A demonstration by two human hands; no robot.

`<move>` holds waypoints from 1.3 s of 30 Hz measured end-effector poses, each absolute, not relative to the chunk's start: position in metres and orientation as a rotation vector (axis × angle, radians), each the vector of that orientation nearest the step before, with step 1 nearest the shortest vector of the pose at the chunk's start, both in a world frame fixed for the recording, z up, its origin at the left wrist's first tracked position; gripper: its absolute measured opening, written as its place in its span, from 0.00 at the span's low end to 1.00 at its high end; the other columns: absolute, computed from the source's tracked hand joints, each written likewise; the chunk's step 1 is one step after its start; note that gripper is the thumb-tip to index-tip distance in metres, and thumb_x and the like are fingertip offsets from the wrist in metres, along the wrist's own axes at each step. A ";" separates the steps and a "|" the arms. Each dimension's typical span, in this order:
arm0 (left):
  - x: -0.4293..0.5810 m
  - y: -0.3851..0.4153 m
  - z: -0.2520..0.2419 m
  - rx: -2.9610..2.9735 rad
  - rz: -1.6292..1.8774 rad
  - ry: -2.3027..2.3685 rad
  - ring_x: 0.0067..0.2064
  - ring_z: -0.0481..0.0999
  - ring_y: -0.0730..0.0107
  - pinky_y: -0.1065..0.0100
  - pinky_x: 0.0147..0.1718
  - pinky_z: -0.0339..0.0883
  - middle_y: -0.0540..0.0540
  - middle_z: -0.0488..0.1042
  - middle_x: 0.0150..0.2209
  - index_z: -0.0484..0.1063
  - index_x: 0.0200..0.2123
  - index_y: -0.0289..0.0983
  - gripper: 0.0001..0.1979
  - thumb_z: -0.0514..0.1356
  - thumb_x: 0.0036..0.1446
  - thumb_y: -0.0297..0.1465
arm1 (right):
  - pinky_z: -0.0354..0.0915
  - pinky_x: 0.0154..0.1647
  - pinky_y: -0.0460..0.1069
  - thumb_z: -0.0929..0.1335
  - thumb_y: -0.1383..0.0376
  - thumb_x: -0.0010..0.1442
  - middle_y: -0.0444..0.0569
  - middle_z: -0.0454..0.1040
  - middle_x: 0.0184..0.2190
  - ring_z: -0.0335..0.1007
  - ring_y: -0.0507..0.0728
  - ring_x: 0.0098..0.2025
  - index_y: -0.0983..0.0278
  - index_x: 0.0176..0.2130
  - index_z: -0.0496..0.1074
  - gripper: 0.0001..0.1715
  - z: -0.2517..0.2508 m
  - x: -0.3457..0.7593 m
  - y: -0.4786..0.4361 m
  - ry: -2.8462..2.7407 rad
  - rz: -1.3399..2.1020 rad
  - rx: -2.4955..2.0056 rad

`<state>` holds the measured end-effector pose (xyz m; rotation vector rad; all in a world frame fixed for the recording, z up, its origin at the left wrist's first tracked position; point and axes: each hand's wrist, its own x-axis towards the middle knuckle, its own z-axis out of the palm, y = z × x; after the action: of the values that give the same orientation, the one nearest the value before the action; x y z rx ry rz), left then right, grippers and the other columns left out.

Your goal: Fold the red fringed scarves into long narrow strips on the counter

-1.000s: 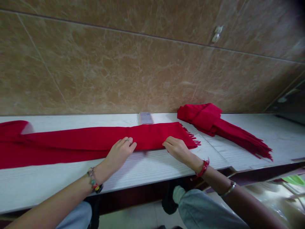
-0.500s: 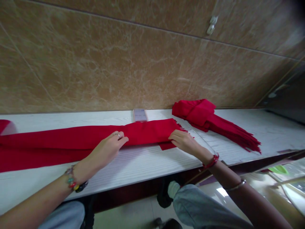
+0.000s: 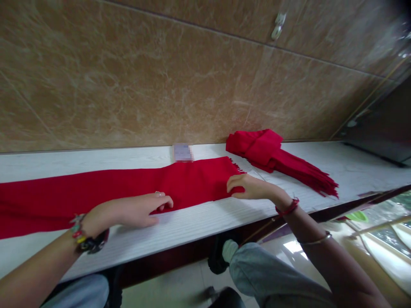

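A long red scarf [image 3: 195, 182] lies spread along a white surface, its short fringe at the right end. My left hand [image 3: 138, 208] rests on the scarf's near edge, fingers stretched and thumb apart. At the fringed end, my right hand [image 3: 248, 187] touches the near corner with curved fingers; red cloth shows in the gap between its thumb and fingers. A second red scarf [image 3: 260, 149], loosely folded with long fringe pointing right, lies behind my right hand. The left end of the spread scarf runs out of view.
A small blurred card-like item [image 3: 183, 153] sits behind the scarf, near the brown marbled wall [image 3: 144, 85]. The white tabletop [image 3: 192, 222] is narrow, with its front edge just before my knees. A dark box-like object [image 3: 382, 124] stands at the far right.
The near edge of the scarf has come down toward me, so the cloth lies wider and flatter. My left hand has moved nearer and loosened; my right thumb and fingers have spread.
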<state>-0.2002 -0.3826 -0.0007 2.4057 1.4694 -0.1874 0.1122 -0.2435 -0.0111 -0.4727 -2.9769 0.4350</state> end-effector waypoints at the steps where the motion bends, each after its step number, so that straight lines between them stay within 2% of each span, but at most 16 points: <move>1: -0.199 -0.378 0.009 2.365 -0.185 1.429 0.40 0.70 0.72 0.74 0.39 0.63 0.49 0.71 0.41 0.67 0.44 0.40 0.16 0.52 0.51 0.25 | 0.62 0.41 0.47 0.62 0.69 0.55 0.47 0.72 0.34 0.67 0.52 0.37 0.64 0.33 0.72 0.09 -0.008 0.111 -0.241 -2.968 0.450 -0.480; 4: -0.185 -0.362 0.021 2.408 -0.005 1.480 0.40 0.70 0.71 0.71 0.41 0.62 0.48 0.71 0.40 0.68 0.43 0.39 0.12 0.51 0.56 0.31 | 0.62 0.43 0.48 0.61 0.67 0.58 0.49 0.74 0.35 0.68 0.54 0.38 0.65 0.34 0.72 0.11 -0.002 0.096 -0.234 -2.806 0.307 -0.644; 8: -0.150 -0.334 0.000 2.655 0.283 1.615 0.50 0.66 0.65 0.65 0.50 0.57 0.41 0.67 0.48 0.68 0.44 0.35 0.14 0.49 0.59 0.33 | 0.57 0.51 0.53 0.60 0.65 0.60 0.58 0.69 0.47 0.62 0.58 0.50 0.69 0.47 0.67 0.18 -0.018 0.064 -0.225 -2.606 0.022 -0.910; 10: -0.133 -0.320 -0.017 2.713 0.342 1.732 0.57 0.58 0.60 0.61 0.53 0.53 0.37 0.58 0.57 0.66 0.47 0.33 0.17 0.48 0.60 0.34 | 0.54 0.54 0.58 0.60 0.61 0.60 0.61 0.60 0.55 0.53 0.63 0.57 0.70 0.53 0.61 0.24 -0.034 0.051 -0.221 -2.587 -0.078 -1.088; 12: -0.122 -0.309 -0.033 2.695 0.334 1.833 0.61 0.47 0.57 0.58 0.55 0.48 0.34 0.49 0.61 0.60 0.54 0.31 0.21 0.47 0.60 0.36 | 0.51 0.54 0.64 0.59 0.57 0.61 0.60 0.54 0.59 0.46 0.66 0.60 0.69 0.56 0.57 0.28 -0.051 0.045 -0.218 -2.624 -0.105 -1.219; 14: -0.119 -0.303 -0.045 2.613 0.264 1.875 0.63 0.41 0.57 0.57 0.56 0.45 0.33 0.43 0.62 0.52 0.58 0.28 0.26 0.44 0.61 0.38 | 0.49 0.55 0.64 0.57 0.55 0.62 0.58 0.53 0.59 0.45 0.65 0.61 0.67 0.58 0.55 0.29 -0.064 0.046 -0.215 -2.676 -0.114 -1.244; 17: -0.122 -0.299 -0.055 2.489 0.113 1.790 0.63 0.40 0.59 0.57 0.57 0.43 0.34 0.41 0.62 0.44 0.60 0.27 0.32 0.42 0.60 0.43 | 0.48 0.56 0.62 0.55 0.54 0.62 0.58 0.52 0.60 0.43 0.63 0.61 0.67 0.59 0.53 0.30 -0.073 0.054 -0.211 -2.706 -0.136 -1.226; 20: -0.125 -0.300 -0.055 2.420 0.037 1.699 0.63 0.39 0.59 0.57 0.58 0.40 0.36 0.39 0.63 0.42 0.61 0.28 0.35 0.41 0.58 0.46 | 0.49 0.56 0.61 0.56 0.53 0.61 0.60 0.52 0.59 0.43 0.64 0.61 0.69 0.58 0.54 0.32 -0.073 0.066 -0.206 -2.702 -0.149 -1.277; 24: -0.122 -0.306 -0.049 2.377 0.099 1.782 0.63 0.38 0.57 0.55 0.57 0.40 0.35 0.39 0.63 0.43 0.61 0.28 0.35 0.43 0.58 0.46 | 0.51 0.56 0.61 0.57 0.52 0.60 0.65 0.53 0.58 0.45 0.66 0.60 0.74 0.57 0.55 0.35 -0.064 0.072 -0.199 -2.637 -0.182 -1.401; 27: -0.121 -0.311 -0.047 2.341 0.162 1.879 0.63 0.37 0.52 0.52 0.57 0.40 0.33 0.39 0.62 0.45 0.60 0.27 0.39 0.45 0.55 0.49 | 0.51 0.55 0.62 0.56 0.55 0.61 0.65 0.51 0.59 0.43 0.66 0.61 0.73 0.58 0.53 0.33 -0.057 0.059 -0.197 -2.603 -0.213 -1.306; 31: -0.123 -0.311 -0.049 2.308 0.189 1.905 0.63 0.39 0.51 0.51 0.57 0.40 0.31 0.41 0.62 0.47 0.60 0.25 0.42 0.46 0.52 0.52 | 0.53 0.54 0.63 0.55 0.61 0.63 0.59 0.50 0.60 0.42 0.63 0.62 0.66 0.59 0.51 0.27 -0.060 0.035 -0.198 -2.773 -0.184 -1.060; 35: -0.124 -0.308 -0.052 2.287 0.187 1.893 0.63 0.39 0.51 0.51 0.57 0.39 0.32 0.40 0.62 0.46 0.60 0.25 0.42 0.45 0.52 0.53 | 0.53 0.53 0.66 0.55 0.65 0.63 0.57 0.53 0.59 0.44 0.64 0.61 0.64 0.56 0.58 0.23 -0.070 0.037 -0.193 -2.858 -0.269 -1.029; 39: -0.123 -0.307 -0.053 2.259 0.178 1.889 0.63 0.37 0.51 0.51 0.57 0.38 0.33 0.38 0.62 0.45 0.60 0.26 0.44 0.46 0.51 0.54 | 0.52 0.55 0.61 0.56 0.68 0.62 0.57 0.56 0.58 0.46 0.62 0.61 0.66 0.52 0.63 0.20 -0.072 0.052 -0.181 -2.807 -0.304 -1.121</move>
<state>-0.1233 -0.3066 -0.0526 2.2593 1.8892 0.1784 0.0523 -0.1808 -0.0716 -1.1211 -2.8067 -0.3038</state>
